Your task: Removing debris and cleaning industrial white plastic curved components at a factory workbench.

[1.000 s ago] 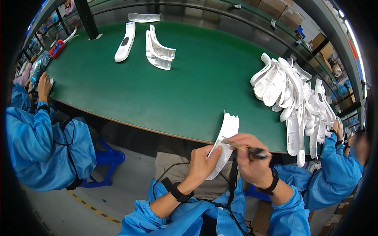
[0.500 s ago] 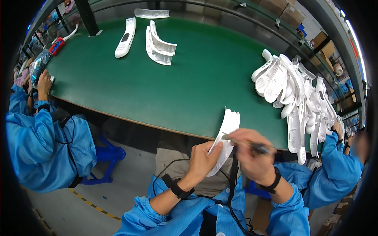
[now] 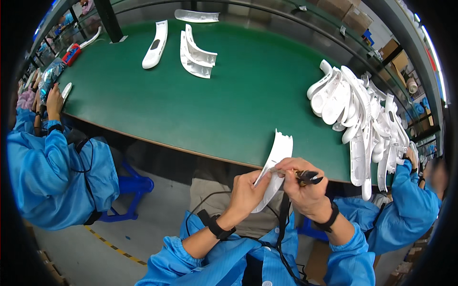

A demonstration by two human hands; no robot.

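My left hand [image 3: 245,191] grips the edge of a curved white plastic shell [image 3: 280,148], its thumb on the inner face. The shell slants, its far end over the table's front edge and its near end above my lap. My right hand [image 3: 306,194] is closed round a slim hand tool [image 3: 308,178] with a dark and brass-coloured handle. The right fingertips rest at the shell's middle, close to my left thumb. Fingers hide the tool's working tip, so its exact kind does not show.
On the green table [image 3: 191,109], a heap of similar white shells [image 3: 350,107] lies to the right. A white piece with a dark oval [image 3: 155,45], two nested shells [image 3: 198,55] and another shell [image 3: 196,16] lie farther back. Co-workers in blue sit at left [image 3: 62,171] and right [image 3: 405,209].
My right hand has drawn its fingers in closer on the shell, and the tool's handle has turned. The left hand keeps its hold. The whole view has shifted slightly.
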